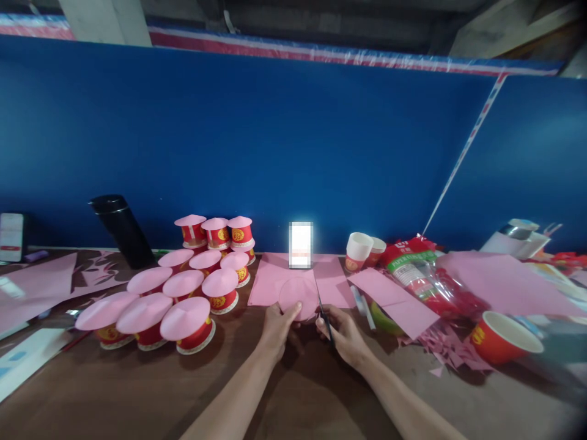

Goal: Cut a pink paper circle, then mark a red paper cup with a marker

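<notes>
My left hand (276, 335) pinches the lower edge of a pink paper disc (298, 296), with the thumb lying on top. In my right hand (347, 337) is a pair of dark scissors (327, 325), its blades pointing away from me along the disc's right edge. Fingers cover most of the scissor handles. Behind the disc lie pink paper sheets (265, 282) on the table. To the left of my hands stand several red paper cups (223, 301) with pink cone-shaped paper tops (183, 319).
A black bottle (123, 232) leans at the back left. A lit phone (301, 244) stands behind the sheets. On the right are white cups (359, 247), a red plastic package (415, 269), pink scraps (452, 349) and a tilted red cup (499, 339). A blue partition (293, 134) closes the back.
</notes>
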A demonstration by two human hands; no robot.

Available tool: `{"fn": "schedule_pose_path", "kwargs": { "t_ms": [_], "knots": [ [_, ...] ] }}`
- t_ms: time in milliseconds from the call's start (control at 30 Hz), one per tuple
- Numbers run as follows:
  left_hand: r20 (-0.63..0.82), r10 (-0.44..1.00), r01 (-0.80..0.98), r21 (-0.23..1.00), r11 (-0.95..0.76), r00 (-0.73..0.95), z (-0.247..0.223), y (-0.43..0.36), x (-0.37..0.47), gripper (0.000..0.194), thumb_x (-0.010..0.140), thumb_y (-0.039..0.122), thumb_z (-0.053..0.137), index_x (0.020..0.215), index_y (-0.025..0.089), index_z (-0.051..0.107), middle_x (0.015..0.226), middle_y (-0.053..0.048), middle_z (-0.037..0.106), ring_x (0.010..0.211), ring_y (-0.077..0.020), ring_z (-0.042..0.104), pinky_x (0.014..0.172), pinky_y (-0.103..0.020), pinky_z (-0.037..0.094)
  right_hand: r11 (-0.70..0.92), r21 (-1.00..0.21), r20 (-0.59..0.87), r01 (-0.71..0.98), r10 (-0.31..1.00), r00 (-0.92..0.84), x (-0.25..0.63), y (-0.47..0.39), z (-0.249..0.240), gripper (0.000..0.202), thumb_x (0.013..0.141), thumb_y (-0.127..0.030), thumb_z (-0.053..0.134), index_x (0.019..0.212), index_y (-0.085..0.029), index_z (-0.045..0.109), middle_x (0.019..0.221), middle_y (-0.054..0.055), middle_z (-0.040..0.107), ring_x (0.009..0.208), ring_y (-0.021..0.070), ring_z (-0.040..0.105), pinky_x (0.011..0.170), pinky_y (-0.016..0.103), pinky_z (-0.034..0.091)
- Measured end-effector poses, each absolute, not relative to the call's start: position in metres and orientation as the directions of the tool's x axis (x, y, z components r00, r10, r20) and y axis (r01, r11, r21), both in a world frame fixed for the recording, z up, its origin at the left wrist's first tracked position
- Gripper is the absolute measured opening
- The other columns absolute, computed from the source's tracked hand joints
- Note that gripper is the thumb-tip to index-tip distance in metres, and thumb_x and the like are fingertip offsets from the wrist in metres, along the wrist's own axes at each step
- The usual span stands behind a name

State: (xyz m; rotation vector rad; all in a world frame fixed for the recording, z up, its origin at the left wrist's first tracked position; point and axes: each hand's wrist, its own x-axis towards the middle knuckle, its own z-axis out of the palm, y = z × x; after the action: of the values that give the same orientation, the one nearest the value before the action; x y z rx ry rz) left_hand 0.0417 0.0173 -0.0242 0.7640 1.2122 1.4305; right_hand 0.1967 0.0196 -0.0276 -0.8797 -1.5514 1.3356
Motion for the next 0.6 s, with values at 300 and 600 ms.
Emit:
{"fn": "schedule_pose_path", "kwargs": {
  "t_ms": [300, 600],
  "knots": [
    [-0.156, 0.960, -0.315, 0.946, 0.077, -0.233, -0.0210, 0.0164, 0.0425, 0.034, 0.057, 0.036, 0.072, 0.075, 0.008, 0.066, 0.061, -0.007, 0.066, 0.043, -0.0094, 0.052, 0.040, -0.019, 0.039, 0.167, -0.985, 0.172, -0.044, 0.920, -0.353, 0.1972, 0.0193, -0.0272, 0.033, 0.073, -0.037, 0.064, 0.095, -0.015, 0.056, 0.067, -0.002, 0.049, 0.058, 0.0088, 0.044, 0.051, 0.019, 0.038],
    [-0.161, 0.956, -0.307, 0.948, 0.081, -0.247, -0.0207, 0.0167, 0.0430, 0.031, 0.058, 0.034, 0.072, 0.074, 0.008, 0.065, 0.059, -0.005, 0.065, 0.042, -0.0087, 0.051, 0.040, -0.019, 0.039, 0.180, -0.984, 0.174, -0.015, 0.920, -0.350, 0.1979, 0.0205, -0.0271, 0.030, 0.074, -0.036, 0.063, 0.094, -0.014, 0.057, 0.065, -0.002, 0.048, 0.056, 0.0083, 0.042, 0.050, 0.019, 0.037]
  ]
}}
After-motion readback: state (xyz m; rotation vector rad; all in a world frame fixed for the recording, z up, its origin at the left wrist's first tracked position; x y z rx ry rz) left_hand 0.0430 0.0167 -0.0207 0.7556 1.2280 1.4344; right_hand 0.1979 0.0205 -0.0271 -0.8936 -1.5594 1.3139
